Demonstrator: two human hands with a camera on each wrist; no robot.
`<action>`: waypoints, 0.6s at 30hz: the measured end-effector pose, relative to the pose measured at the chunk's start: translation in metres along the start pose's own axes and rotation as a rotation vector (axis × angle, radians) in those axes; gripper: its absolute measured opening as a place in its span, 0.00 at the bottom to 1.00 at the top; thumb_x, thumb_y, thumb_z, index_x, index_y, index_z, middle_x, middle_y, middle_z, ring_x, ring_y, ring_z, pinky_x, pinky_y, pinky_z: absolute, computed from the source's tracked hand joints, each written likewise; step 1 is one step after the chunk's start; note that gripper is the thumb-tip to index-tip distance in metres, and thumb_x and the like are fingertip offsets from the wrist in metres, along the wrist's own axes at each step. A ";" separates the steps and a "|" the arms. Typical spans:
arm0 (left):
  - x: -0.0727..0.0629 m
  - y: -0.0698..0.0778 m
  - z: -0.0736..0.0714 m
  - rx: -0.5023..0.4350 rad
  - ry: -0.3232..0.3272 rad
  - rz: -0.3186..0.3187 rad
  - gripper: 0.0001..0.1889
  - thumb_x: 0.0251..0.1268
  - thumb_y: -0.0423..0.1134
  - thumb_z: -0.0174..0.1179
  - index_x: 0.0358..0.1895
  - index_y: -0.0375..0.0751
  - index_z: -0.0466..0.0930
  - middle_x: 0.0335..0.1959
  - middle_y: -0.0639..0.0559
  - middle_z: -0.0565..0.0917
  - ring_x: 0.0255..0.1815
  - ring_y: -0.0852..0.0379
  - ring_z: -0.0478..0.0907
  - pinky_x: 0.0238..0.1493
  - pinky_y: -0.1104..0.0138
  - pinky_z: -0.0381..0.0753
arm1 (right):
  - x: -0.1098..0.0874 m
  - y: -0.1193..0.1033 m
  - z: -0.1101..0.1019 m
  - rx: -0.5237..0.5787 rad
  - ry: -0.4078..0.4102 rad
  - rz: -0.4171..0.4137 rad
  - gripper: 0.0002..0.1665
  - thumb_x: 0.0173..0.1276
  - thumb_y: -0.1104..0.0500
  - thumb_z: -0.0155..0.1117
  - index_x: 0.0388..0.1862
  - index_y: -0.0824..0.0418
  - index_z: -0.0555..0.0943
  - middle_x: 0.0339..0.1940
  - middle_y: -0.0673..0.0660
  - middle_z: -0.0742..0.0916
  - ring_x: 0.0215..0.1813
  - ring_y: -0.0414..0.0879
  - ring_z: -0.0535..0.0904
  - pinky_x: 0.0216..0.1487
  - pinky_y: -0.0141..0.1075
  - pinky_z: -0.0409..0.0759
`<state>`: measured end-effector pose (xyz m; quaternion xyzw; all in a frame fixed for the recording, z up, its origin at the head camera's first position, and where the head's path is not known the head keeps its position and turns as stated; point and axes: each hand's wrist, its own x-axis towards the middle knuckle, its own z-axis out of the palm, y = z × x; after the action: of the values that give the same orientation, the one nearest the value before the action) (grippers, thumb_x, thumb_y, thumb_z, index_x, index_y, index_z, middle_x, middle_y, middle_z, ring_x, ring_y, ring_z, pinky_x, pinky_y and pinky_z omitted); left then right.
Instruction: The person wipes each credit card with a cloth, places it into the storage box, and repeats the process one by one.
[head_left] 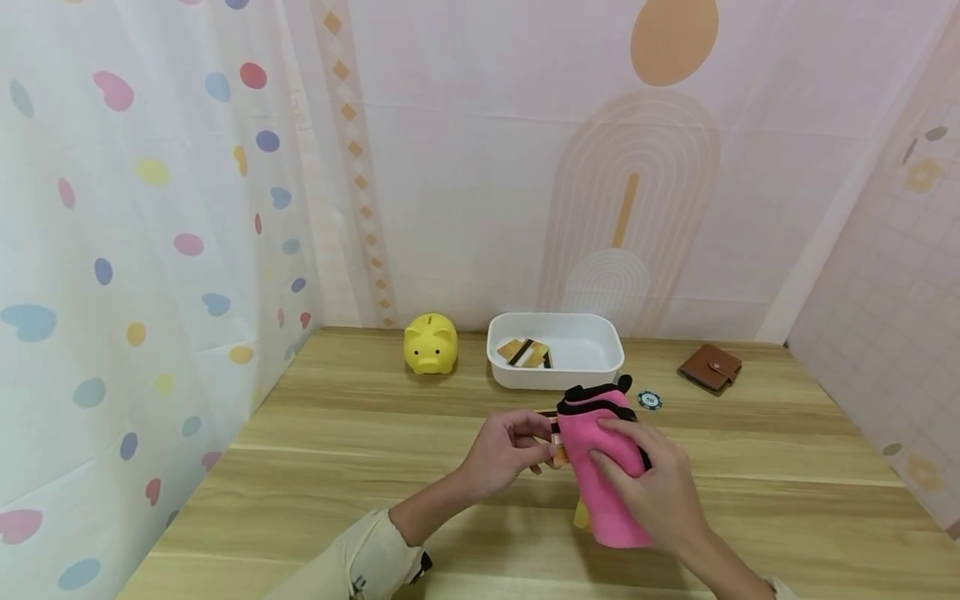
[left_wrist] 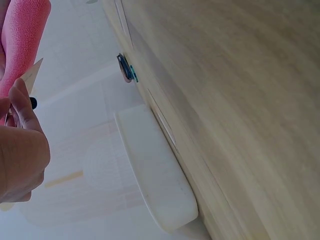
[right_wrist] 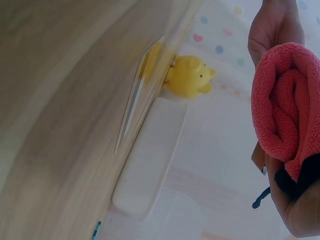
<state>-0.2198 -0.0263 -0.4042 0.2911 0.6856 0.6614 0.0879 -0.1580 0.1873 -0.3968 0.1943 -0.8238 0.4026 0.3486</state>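
My right hand (head_left: 663, 479) grips a folded pink fleecy cloth (head_left: 603, 492) with black edging, fingers and thumb across its side. A dark cord end shows at its top. In the right wrist view the cloth (right_wrist: 270, 107) appears rolled in layers. My left hand (head_left: 510, 450) pinches a card (head_left: 559, 455) with a dark stripe, right beside the cloth's left edge; part of the card is hidden behind the cloth. The left wrist view shows the card's pale corner (left_wrist: 33, 77) past the fingers of the left hand (left_wrist: 22, 150). A yellow strip (head_left: 581, 514) shows below the cloth.
A white tub (head_left: 555, 380) behind the hands holds several gold cards (head_left: 525, 353). Left of it stands a yellow piggy bank (head_left: 431, 343). A poker chip (head_left: 649, 400) and brown wallet (head_left: 710, 369) lie to the right. A flat yellow-and-white card (right_wrist: 140, 82) lies on the table.
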 end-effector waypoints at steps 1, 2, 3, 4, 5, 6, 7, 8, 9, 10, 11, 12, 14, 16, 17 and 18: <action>0.000 0.000 0.000 0.000 0.001 0.000 0.07 0.63 0.25 0.63 0.43 0.25 0.80 0.35 0.35 0.86 0.29 0.59 0.83 0.29 0.69 0.84 | 0.000 0.000 0.000 -0.003 0.001 0.003 0.26 0.50 0.67 0.81 0.49 0.53 0.85 0.44 0.51 0.89 0.38 0.39 0.82 0.35 0.23 0.78; 0.000 0.001 0.000 0.001 0.002 0.000 0.07 0.63 0.25 0.63 0.43 0.25 0.80 0.35 0.35 0.86 0.29 0.59 0.84 0.29 0.69 0.84 | 0.000 0.001 -0.001 -0.005 0.003 0.007 0.26 0.50 0.67 0.81 0.49 0.53 0.85 0.44 0.51 0.89 0.38 0.39 0.82 0.35 0.23 0.78; -0.001 0.001 0.000 0.003 0.005 -0.002 0.07 0.63 0.24 0.63 0.43 0.24 0.79 0.35 0.35 0.86 0.29 0.59 0.84 0.29 0.69 0.84 | -0.001 0.001 -0.001 -0.007 0.005 0.010 0.26 0.50 0.67 0.81 0.49 0.53 0.85 0.44 0.51 0.89 0.39 0.39 0.82 0.35 0.22 0.78; -0.001 0.001 -0.001 0.002 0.007 -0.003 0.07 0.63 0.24 0.62 0.42 0.24 0.79 0.34 0.35 0.86 0.29 0.59 0.84 0.29 0.69 0.84 | -0.001 0.002 -0.002 -0.008 0.006 0.012 0.26 0.50 0.67 0.81 0.49 0.53 0.85 0.44 0.51 0.89 0.39 0.39 0.82 0.35 0.22 0.78; -0.001 0.001 -0.001 0.001 0.009 -0.003 0.07 0.63 0.24 0.62 0.42 0.23 0.78 0.34 0.35 0.86 0.29 0.58 0.84 0.29 0.69 0.84 | -0.001 0.002 -0.002 -0.008 0.007 0.013 0.26 0.50 0.67 0.81 0.48 0.53 0.86 0.44 0.51 0.89 0.39 0.39 0.82 0.35 0.22 0.78; -0.001 0.000 -0.001 0.001 0.010 -0.006 0.08 0.63 0.24 0.62 0.42 0.23 0.78 0.34 0.36 0.85 0.29 0.58 0.84 0.30 0.69 0.84 | -0.001 0.003 -0.002 -0.010 0.009 0.013 0.26 0.50 0.67 0.81 0.48 0.53 0.86 0.44 0.51 0.89 0.38 0.39 0.82 0.35 0.22 0.78; -0.002 0.000 -0.001 0.002 0.012 -0.008 0.08 0.63 0.24 0.62 0.42 0.23 0.78 0.34 0.36 0.85 0.29 0.59 0.84 0.30 0.69 0.84 | -0.001 0.004 -0.003 -0.009 0.010 0.012 0.26 0.50 0.67 0.81 0.48 0.53 0.86 0.44 0.51 0.89 0.38 0.39 0.82 0.35 0.22 0.79; -0.002 0.000 -0.001 0.001 0.012 -0.010 0.08 0.63 0.24 0.62 0.43 0.22 0.78 0.34 0.36 0.86 0.29 0.59 0.84 0.30 0.69 0.84 | -0.001 0.004 -0.003 -0.009 0.010 0.012 0.25 0.50 0.67 0.81 0.48 0.53 0.86 0.44 0.52 0.89 0.38 0.39 0.82 0.34 0.23 0.79; -0.002 0.000 -0.002 0.003 0.014 -0.015 0.08 0.63 0.24 0.62 0.43 0.22 0.78 0.34 0.36 0.86 0.29 0.59 0.84 0.30 0.69 0.84 | -0.001 0.005 -0.004 -0.008 0.009 0.012 0.25 0.50 0.67 0.81 0.48 0.54 0.86 0.43 0.52 0.89 0.38 0.39 0.82 0.33 0.23 0.79; -0.002 0.000 -0.002 0.000 0.014 -0.014 0.08 0.63 0.24 0.63 0.43 0.22 0.78 0.34 0.36 0.86 0.29 0.59 0.84 0.30 0.69 0.84 | -0.001 0.005 -0.005 -0.005 0.007 0.013 0.25 0.50 0.67 0.81 0.48 0.54 0.85 0.43 0.53 0.89 0.37 0.39 0.82 0.32 0.23 0.79; -0.003 0.000 -0.002 0.000 0.014 -0.016 0.08 0.63 0.24 0.63 0.43 0.22 0.78 0.34 0.37 0.86 0.29 0.59 0.84 0.30 0.69 0.84 | -0.001 0.006 -0.005 -0.002 0.005 0.015 0.25 0.51 0.67 0.80 0.48 0.55 0.85 0.43 0.53 0.89 0.37 0.40 0.82 0.32 0.23 0.80; -0.003 0.000 -0.002 0.003 0.014 -0.018 0.08 0.63 0.24 0.63 0.43 0.22 0.78 0.34 0.36 0.86 0.29 0.59 0.84 0.30 0.69 0.84 | -0.001 0.006 -0.006 0.000 0.002 0.017 0.25 0.51 0.68 0.80 0.49 0.55 0.85 0.43 0.54 0.88 0.37 0.40 0.82 0.31 0.24 0.80; -0.003 0.000 -0.003 0.006 0.013 -0.018 0.08 0.63 0.24 0.62 0.43 0.22 0.78 0.33 0.36 0.86 0.29 0.60 0.84 0.30 0.69 0.84 | -0.001 0.008 -0.007 0.001 -0.006 0.019 0.24 0.52 0.68 0.80 0.49 0.56 0.85 0.43 0.54 0.88 0.36 0.40 0.82 0.31 0.24 0.80; -0.004 0.001 -0.003 0.010 0.013 -0.018 0.09 0.63 0.24 0.62 0.43 0.22 0.77 0.33 0.36 0.85 0.29 0.60 0.84 0.30 0.70 0.84 | -0.001 0.010 -0.008 0.001 -0.009 0.021 0.24 0.52 0.68 0.80 0.49 0.56 0.85 0.44 0.55 0.88 0.36 0.40 0.82 0.31 0.24 0.80; -0.004 0.001 -0.004 0.014 0.012 -0.020 0.09 0.63 0.24 0.62 0.43 0.21 0.77 0.33 0.36 0.85 0.29 0.60 0.84 0.30 0.70 0.84 | -0.001 0.011 -0.009 0.003 -0.009 0.023 0.24 0.52 0.68 0.80 0.49 0.56 0.85 0.44 0.54 0.88 0.36 0.40 0.82 0.31 0.24 0.80; -0.004 0.001 -0.004 0.015 0.012 -0.018 0.09 0.63 0.24 0.62 0.44 0.21 0.77 0.33 0.36 0.85 0.29 0.60 0.84 0.30 0.70 0.84 | -0.001 0.012 -0.009 0.004 -0.012 0.024 0.24 0.52 0.68 0.80 0.49 0.57 0.85 0.44 0.54 0.88 0.36 0.40 0.82 0.31 0.24 0.80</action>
<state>-0.2184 -0.0323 -0.4035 0.2815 0.6937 0.6571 0.0875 -0.1605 0.2018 -0.3996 0.1878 -0.8273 0.4072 0.3383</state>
